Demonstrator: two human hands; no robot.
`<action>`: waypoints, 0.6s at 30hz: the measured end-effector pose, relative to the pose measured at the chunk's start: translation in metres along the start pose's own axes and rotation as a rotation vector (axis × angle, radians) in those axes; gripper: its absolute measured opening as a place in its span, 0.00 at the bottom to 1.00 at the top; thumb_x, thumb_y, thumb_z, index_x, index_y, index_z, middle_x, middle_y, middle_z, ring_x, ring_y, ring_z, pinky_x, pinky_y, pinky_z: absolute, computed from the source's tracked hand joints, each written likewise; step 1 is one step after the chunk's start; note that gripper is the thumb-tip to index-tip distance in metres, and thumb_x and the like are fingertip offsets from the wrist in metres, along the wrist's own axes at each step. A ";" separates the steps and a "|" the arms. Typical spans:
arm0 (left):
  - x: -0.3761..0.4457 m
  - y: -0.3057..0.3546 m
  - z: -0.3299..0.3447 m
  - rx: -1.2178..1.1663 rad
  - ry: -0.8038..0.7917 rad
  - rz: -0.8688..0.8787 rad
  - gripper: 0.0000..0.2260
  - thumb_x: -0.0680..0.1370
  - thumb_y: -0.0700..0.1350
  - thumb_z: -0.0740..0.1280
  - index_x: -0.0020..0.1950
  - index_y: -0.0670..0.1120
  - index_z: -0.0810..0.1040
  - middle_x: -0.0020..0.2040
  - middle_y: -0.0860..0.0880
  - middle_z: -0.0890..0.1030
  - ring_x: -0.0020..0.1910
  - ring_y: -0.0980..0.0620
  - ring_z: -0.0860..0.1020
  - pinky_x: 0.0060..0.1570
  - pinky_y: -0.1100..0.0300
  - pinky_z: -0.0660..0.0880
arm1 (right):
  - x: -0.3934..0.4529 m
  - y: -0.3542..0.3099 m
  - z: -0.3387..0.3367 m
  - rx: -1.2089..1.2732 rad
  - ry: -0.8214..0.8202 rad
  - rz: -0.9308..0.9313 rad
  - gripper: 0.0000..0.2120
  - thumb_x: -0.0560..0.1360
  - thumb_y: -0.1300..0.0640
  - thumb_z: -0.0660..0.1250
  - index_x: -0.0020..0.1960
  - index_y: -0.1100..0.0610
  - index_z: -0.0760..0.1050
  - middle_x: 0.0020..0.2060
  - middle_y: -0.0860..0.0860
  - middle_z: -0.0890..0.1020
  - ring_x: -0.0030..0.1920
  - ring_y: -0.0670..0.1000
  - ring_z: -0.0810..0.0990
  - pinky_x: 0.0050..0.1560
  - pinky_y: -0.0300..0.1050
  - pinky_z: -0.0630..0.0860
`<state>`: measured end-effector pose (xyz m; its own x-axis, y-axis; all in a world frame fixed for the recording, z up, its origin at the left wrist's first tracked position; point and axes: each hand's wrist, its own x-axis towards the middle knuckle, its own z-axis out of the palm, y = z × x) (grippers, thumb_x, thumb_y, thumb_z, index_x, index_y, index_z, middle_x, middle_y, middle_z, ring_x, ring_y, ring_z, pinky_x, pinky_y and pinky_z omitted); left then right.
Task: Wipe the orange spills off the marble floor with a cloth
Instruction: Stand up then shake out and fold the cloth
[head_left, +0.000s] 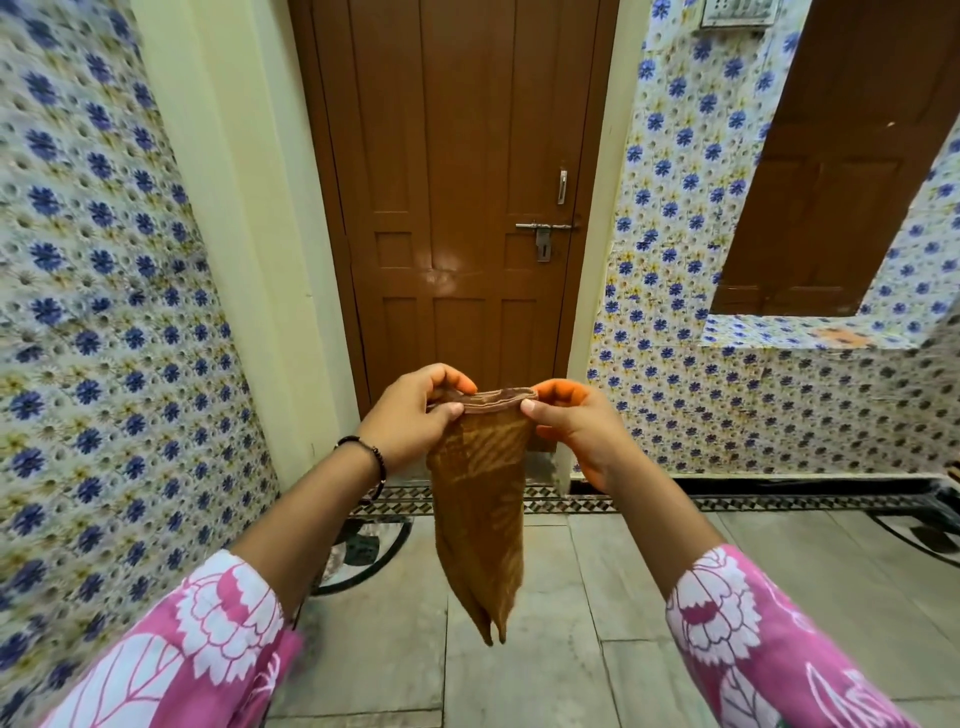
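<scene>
A brown-orange cloth (480, 514) hangs folded in the air in front of me, its lower corners pointing down at the marble floor (571, 623). My left hand (415, 415) pinches the left end of its top edge. My right hand (576, 426) pinches the right end; its fingertips are stained orange. Both arms wear pink flowered sleeves. No orange spill shows on the visible floor; an orange smear (839, 338) lies on the tiled ledge at the right.
A closed brown door (457, 182) with a bolt latch (545, 228) stands straight ahead. Blue-flower tiled walls (104, 312) close in on the left and right. A patterned border strip (727, 503) runs along the floor, with a dark circular inlay (363, 556) at left.
</scene>
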<state>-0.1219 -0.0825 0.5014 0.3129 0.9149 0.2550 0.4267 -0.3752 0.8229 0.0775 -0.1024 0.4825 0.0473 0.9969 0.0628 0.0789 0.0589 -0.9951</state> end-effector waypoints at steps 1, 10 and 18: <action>0.000 0.000 -0.001 0.018 0.001 0.010 0.10 0.79 0.39 0.63 0.50 0.55 0.76 0.49 0.53 0.80 0.49 0.56 0.78 0.43 0.61 0.77 | 0.000 -0.001 0.000 0.027 -0.006 -0.026 0.00 0.74 0.61 0.69 0.45 0.57 0.78 0.42 0.53 0.82 0.49 0.56 0.80 0.55 0.53 0.78; 0.004 -0.008 0.003 -0.282 0.213 -0.022 0.24 0.69 0.57 0.71 0.62 0.50 0.73 0.56 0.50 0.80 0.56 0.53 0.78 0.44 0.62 0.78 | 0.000 -0.015 0.014 0.080 0.174 -0.224 0.05 0.79 0.58 0.62 0.45 0.55 0.74 0.39 0.52 0.79 0.41 0.49 0.79 0.39 0.41 0.78; -0.016 -0.013 0.043 -0.529 -0.158 -0.239 0.25 0.62 0.58 0.77 0.55 0.53 0.74 0.53 0.55 0.79 0.55 0.55 0.77 0.46 0.68 0.73 | 0.008 -0.049 0.011 0.226 0.198 -0.270 0.02 0.77 0.58 0.66 0.47 0.56 0.76 0.41 0.51 0.81 0.47 0.51 0.81 0.49 0.47 0.79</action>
<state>-0.0964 -0.0987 0.4644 0.3999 0.9165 -0.0133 0.0335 -0.0001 0.9994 0.0628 -0.0964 0.5307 0.2474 0.9162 0.3153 -0.1049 0.3488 -0.9313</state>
